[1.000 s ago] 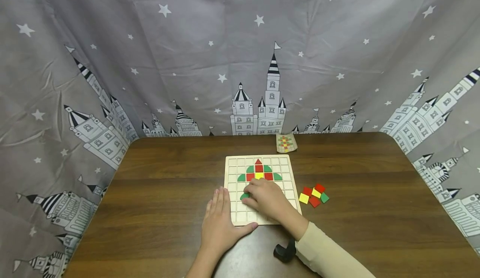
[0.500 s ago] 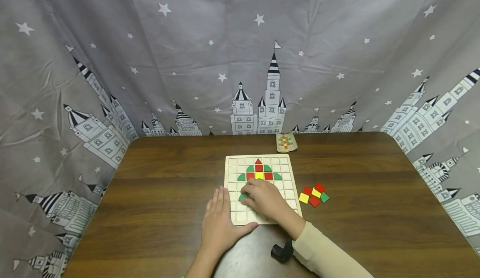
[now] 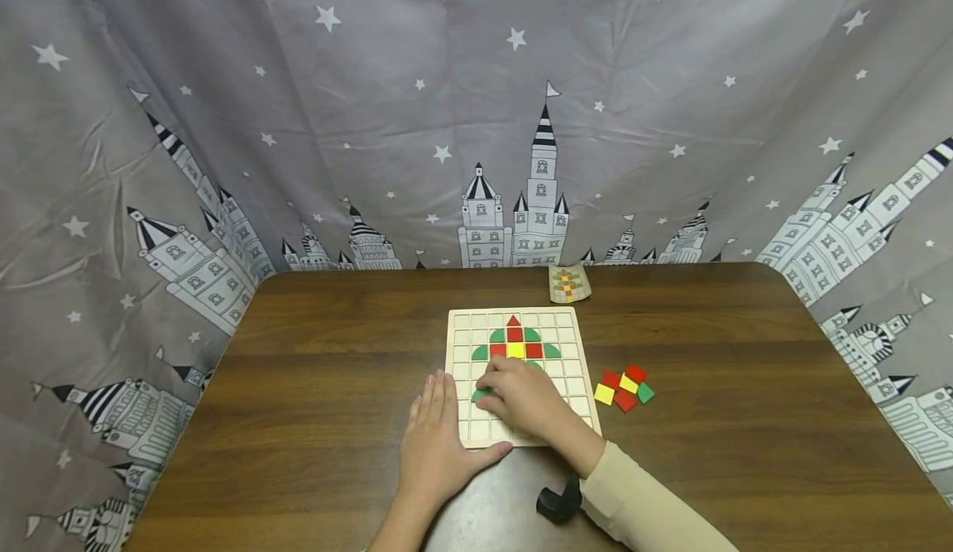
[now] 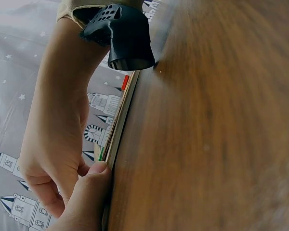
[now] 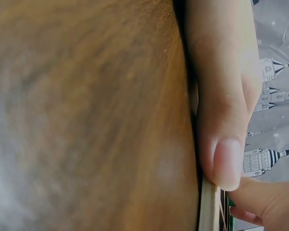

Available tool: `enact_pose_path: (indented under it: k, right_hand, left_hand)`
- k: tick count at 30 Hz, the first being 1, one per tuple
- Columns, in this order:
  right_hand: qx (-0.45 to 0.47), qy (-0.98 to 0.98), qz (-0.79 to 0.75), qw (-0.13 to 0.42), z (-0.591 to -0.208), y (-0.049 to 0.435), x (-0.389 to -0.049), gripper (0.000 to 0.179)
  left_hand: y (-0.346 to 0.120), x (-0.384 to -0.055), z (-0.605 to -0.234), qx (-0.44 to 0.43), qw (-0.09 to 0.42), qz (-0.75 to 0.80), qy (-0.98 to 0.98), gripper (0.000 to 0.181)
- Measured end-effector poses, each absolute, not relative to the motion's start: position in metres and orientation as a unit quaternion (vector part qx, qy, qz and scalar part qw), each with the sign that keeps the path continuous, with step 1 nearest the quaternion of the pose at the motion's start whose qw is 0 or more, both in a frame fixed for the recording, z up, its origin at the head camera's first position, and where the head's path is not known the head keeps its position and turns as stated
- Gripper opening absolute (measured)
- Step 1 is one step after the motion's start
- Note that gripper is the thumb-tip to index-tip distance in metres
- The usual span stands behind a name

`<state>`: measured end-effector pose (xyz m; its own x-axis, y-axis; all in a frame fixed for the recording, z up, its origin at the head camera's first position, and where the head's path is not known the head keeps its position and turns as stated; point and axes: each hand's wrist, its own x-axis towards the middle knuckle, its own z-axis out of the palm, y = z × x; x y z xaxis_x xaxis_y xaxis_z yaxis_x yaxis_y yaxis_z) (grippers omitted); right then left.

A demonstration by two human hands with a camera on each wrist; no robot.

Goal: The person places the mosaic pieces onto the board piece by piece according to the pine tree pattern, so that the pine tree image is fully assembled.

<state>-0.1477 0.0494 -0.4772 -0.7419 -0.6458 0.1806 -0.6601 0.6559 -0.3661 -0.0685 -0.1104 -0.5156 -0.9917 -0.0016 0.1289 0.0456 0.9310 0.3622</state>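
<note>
In the head view, a pale wooden grid board [image 3: 582, 370] lies on the table, bearing red, green and yellow tiles. My right hand [image 3: 527, 396] is over its middle and pinches a green rounded tile [image 3: 479, 395] low against the grid; the fingers partly cover it. My left hand [image 3: 435, 453] rests along the board's left edge, fingers straight, its thumb spread along the front edge. From the left wrist view, the left thumb [image 4: 89, 197] touches the board's rim. In the right wrist view that thumb's nail shows beside the board edge [image 5: 209, 207].
Several loose red, yellow and green tiles [image 3: 624, 400] lie right of the board. Behind it, a small pattern card [image 3: 569, 285] leans near the grey curtain [image 3: 372, 138]. A black wrist mount [image 3: 560, 502] sits by the right sleeve. Brown table [image 3: 335, 353] extends to both sides.
The right hand has shifted slightly left and toward the front with the green tile. Another green tile now shows to the right of its knuckles. The left hand stays still.
</note>
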Motion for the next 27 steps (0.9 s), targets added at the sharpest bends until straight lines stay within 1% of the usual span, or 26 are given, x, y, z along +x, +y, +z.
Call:
enact_pose_path:
  k: [15, 27]
  right_hand:
    - [0.351, -0.911, 0.215, 0.011, -0.4794, 0.0506, -0.1488, 0.022]
    - [0.371, -0.905, 0.208, 0.009, -0.4799, 0.0509, -0.1467, 0.021]
  left_hand:
    - [-0.1100, -0.0678, -0.5155, -0.011, 0.059, -0.186, -0.981, 0.134]
    - [-0.1100, -0.0676, -0.5147, -0.009, 0.056, -0.187, -0.981, 0.133]
